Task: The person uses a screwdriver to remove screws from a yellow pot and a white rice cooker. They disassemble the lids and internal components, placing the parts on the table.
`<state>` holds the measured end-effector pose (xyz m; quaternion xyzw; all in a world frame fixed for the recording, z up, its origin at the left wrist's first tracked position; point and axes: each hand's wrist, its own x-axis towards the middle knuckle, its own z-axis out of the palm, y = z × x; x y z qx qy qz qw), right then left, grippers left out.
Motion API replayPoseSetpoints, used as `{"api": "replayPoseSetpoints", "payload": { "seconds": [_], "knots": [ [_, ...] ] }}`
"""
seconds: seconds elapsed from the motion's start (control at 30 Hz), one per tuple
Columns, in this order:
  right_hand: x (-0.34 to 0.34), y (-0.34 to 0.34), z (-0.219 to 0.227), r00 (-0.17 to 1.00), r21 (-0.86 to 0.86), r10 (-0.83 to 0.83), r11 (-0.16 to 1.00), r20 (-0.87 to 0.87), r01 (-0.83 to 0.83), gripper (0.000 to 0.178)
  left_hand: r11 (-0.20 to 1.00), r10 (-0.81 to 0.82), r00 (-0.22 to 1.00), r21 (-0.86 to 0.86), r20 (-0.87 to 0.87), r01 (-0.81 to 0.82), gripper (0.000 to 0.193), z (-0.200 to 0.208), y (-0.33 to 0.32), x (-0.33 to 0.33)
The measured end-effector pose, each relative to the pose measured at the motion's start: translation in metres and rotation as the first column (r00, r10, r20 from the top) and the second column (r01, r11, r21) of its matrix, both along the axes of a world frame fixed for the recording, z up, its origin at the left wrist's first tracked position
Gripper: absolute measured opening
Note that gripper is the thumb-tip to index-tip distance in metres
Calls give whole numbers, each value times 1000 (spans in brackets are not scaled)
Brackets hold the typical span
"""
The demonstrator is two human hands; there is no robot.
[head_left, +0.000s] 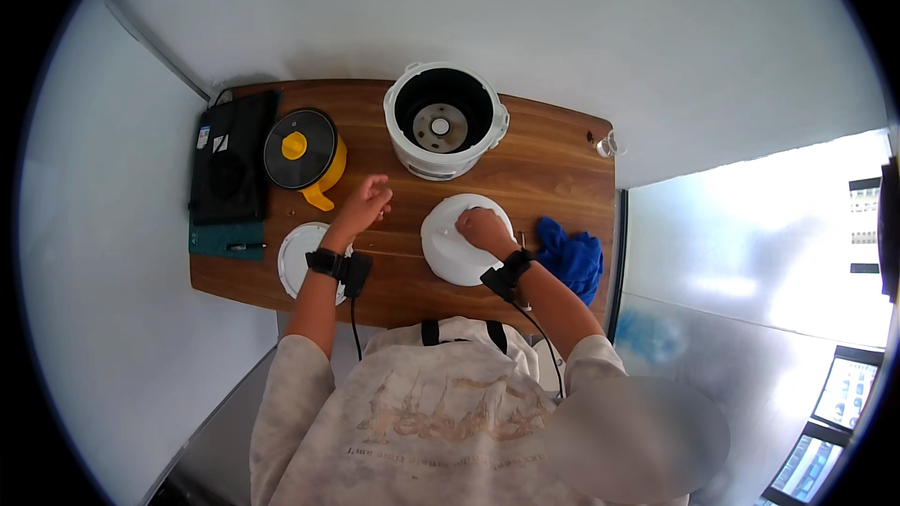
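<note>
My left hand [366, 204] is raised above the wooden table, its fingers loosely bent and apart with nothing visible in them. It is between a yellow pot with a dark lid [302, 150] and a round white lid-like piece [464, 262]. My right hand [484, 229] is closed over that white piece, knuckles up; whatever its fingers hold is hidden beneath it. Beyond both hands stands a white cooker body [433, 166], open at the top, with a dark inside and a round metal plate at its bottom. Partly under my left wrist lies a second round white piece [293, 260] with a rim.
A crumpled blue cloth [572, 258] lies right of my right forearm. On the far left, a black flat bag or case [230, 155] rests partly on a green mat [211, 239] bearing a dark pen-like tool [246, 246]. A small clear glass [607, 144] stands at the far right edge.
</note>
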<state>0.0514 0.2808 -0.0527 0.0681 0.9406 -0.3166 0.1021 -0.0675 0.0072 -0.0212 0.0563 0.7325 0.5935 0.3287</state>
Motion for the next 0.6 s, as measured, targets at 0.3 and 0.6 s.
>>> {"api": "replayPoseSetpoints", "payload": {
  "seconds": [0.3,0.6],
  "knots": [
    [-62,82,52,848,-444,-525,744,73,499,50,988,131,991,-83,-13,-131,74,74,50,-72],
    [-103,50,98,837,-595,-482,604,257,530,74,992,111,993,-63,44,-108,72,66,75,-90]
  ]
}}
